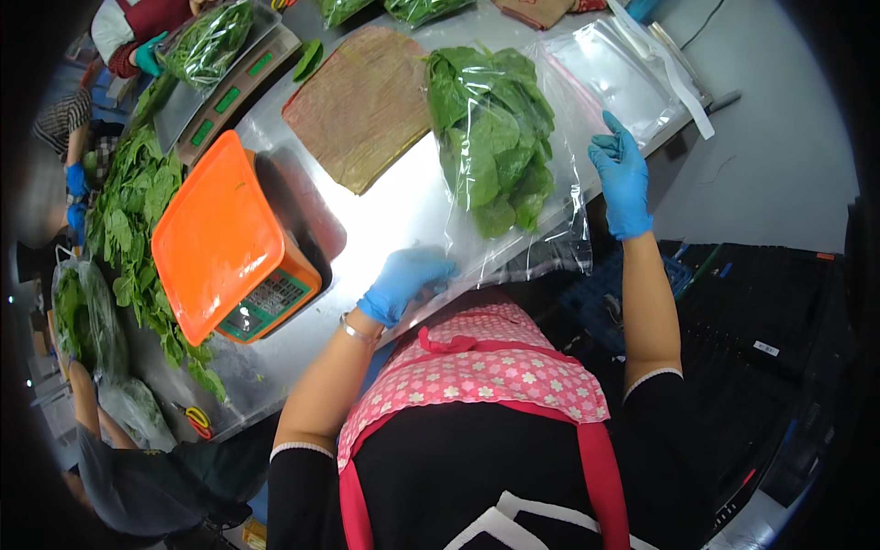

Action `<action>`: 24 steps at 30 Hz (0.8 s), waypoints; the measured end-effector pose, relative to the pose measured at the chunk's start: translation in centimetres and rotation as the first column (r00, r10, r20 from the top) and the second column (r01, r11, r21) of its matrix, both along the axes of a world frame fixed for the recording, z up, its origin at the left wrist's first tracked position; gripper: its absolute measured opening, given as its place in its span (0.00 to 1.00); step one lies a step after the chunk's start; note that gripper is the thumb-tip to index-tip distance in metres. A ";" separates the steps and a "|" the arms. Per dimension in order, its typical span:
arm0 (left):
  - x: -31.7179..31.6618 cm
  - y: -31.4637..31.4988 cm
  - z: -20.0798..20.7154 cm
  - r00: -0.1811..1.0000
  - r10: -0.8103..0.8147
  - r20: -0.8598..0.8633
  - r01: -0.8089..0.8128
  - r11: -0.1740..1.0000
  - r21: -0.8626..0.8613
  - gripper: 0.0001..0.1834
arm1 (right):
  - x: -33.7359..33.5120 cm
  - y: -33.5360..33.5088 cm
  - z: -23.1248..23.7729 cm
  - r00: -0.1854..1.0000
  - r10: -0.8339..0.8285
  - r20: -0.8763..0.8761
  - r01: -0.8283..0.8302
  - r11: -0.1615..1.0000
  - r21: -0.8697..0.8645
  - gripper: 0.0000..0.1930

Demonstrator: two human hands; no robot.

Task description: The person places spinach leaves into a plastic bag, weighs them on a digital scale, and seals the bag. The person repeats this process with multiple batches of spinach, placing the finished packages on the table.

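A clear plastic bag filled with green leafy vegetables lies on the metal table in front of me, its loose end hanging over the near edge. Blue gloves cover both hands. My left hand is at the bag's near left corner, fingers curled closed on the plastic. Right of the bag, my right hand is raised, its fingers stretched upward and apart with nothing in them. Beyond it lies a stack of flat clear bags.
An orange-topped scale stands at left, beside a long heap of loose leaves. Behind are a brownish mesh cloth and another scale bearing bagged greens. Scissors lie near the left edge. Co-workers' hands are along the left side.
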State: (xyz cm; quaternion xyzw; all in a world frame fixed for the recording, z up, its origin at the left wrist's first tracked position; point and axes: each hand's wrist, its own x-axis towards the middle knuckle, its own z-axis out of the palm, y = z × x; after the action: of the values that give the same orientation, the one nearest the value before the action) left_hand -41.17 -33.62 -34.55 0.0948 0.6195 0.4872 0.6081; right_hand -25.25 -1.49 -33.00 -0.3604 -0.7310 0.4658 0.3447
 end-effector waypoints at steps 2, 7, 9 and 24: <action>0.0 0.0 -0.1 0.993 0.043 0.108 -0.046 0.999 0.021 0.12 | -0.3 -6.2 4.9 0.979 0.202 0.016 -0.193 0.953 -0.235 0.29; 0.2 0.2 -0.1 0.990 -0.002 0.142 -0.009 0.997 0.075 0.12 | 0.5 -15.5 2.5 0.735 0.555 0.390 -0.649 0.742 0.167 0.35; 0.2 -0.1 -0.7 0.995 -0.036 0.091 0.020 0.984 0.176 0.12 | 0.4 -17.4 0.9 0.771 0.500 0.394 -0.616 0.744 0.260 0.37; 1.7 -0.4 -1.2 0.967 0.238 0.091 -0.253 0.944 0.213 0.05 | 3.1 -20.7 -0.4 0.649 0.592 0.478 -0.761 0.516 0.394 0.33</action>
State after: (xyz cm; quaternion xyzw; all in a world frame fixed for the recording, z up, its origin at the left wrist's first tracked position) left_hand -39.51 -34.03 -35.77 0.0690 0.5483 0.6284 0.5476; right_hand -22.20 -22.18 -33.40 0.0134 -0.9563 0.2688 0.1142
